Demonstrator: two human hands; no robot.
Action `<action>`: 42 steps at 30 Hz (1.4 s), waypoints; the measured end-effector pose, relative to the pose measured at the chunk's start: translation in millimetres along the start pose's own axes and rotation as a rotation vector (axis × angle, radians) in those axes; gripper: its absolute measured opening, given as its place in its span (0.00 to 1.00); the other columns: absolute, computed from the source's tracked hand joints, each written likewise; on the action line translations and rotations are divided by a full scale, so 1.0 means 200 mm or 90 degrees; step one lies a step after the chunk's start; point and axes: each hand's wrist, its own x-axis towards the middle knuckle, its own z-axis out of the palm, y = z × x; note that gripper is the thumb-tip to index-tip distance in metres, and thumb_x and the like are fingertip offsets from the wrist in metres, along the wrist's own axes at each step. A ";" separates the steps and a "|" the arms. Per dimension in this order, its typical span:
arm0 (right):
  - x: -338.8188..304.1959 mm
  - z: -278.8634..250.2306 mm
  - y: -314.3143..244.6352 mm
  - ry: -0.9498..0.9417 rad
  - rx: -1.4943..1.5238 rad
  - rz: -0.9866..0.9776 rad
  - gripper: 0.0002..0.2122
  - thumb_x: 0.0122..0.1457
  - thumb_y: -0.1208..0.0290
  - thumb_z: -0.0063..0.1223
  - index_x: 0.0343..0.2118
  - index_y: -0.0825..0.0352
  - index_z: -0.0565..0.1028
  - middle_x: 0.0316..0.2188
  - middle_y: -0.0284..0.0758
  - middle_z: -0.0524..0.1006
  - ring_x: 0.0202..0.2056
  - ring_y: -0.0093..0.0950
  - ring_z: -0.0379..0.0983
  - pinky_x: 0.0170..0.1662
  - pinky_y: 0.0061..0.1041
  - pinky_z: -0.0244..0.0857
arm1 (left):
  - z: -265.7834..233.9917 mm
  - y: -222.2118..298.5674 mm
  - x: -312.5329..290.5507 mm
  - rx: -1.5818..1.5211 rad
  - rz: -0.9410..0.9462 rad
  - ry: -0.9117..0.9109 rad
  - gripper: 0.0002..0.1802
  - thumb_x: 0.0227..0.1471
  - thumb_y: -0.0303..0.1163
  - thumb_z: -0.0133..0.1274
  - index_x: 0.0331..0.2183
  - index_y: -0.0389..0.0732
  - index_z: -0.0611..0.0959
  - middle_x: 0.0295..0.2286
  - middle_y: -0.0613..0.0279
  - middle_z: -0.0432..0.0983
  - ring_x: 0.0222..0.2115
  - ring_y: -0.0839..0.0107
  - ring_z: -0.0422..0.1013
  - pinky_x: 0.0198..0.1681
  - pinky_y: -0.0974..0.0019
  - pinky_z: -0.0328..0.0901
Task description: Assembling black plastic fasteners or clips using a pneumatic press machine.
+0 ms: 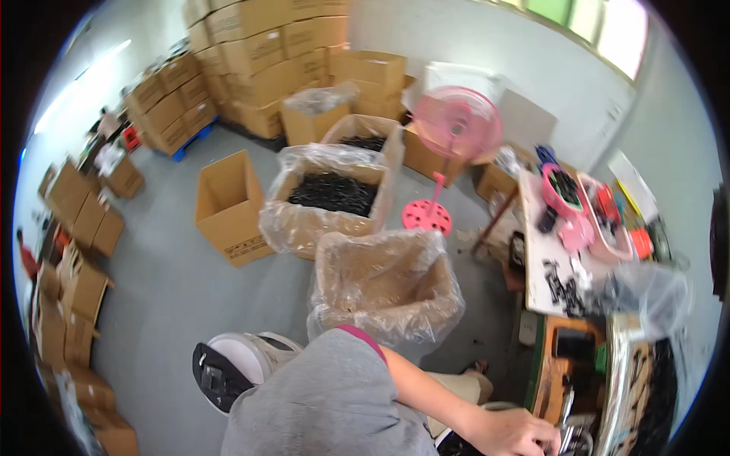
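My left arm in a short grey sleeve crosses the bottom of the picture toward the right. At its end my left hand [515,432] curls its fingers beside the metal parts [567,410] of a workbench machine at the lower right. What lies inside the curled fingers is hidden. My right hand is out of the picture. A dark phone-like slab [575,343] lies on the orange-brown bench [549,365] beyond the hand. Just past my shoulder stands a carton lined with clear plastic [365,311], with bare cardboard showing inside.
Another lined carton [277,220] holds many black pieces [334,193]. A pink fan [458,125], an open carton [228,201] and stacked boxes [258,45] stand farther off. The white table [544,254] at right bears black parts and pink baskets. A white-and-black object [251,357] is at lower left.
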 end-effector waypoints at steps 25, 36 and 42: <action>-0.24 -0.13 0.14 -0.170 -0.368 0.167 0.10 0.46 0.76 0.63 0.34 0.69 0.79 0.48 0.41 0.77 0.19 0.23 0.70 0.25 0.20 0.63 | 0.36 -0.28 -0.03 -0.118 -0.182 -0.252 0.19 0.37 0.23 0.67 0.37 0.41 0.86 0.43 0.56 0.75 0.31 0.69 0.75 0.34 0.69 0.72; -0.18 -0.14 0.16 -0.210 -0.388 0.180 0.10 0.45 0.74 0.64 0.32 0.68 0.79 0.49 0.40 0.77 0.15 0.19 0.68 0.23 0.18 0.62 | 0.43 -0.29 -0.04 -0.133 -0.177 -0.276 0.18 0.37 0.22 0.65 0.36 0.39 0.86 0.43 0.56 0.75 0.31 0.69 0.74 0.34 0.69 0.71; -0.17 -0.14 0.16 -0.221 -0.383 0.193 0.10 0.46 0.73 0.63 0.32 0.68 0.79 0.50 0.40 0.76 0.14 0.19 0.67 0.22 0.17 0.61 | 0.46 -0.30 -0.05 -0.136 -0.166 -0.291 0.19 0.34 0.20 0.66 0.35 0.39 0.86 0.44 0.55 0.76 0.32 0.68 0.76 0.34 0.69 0.71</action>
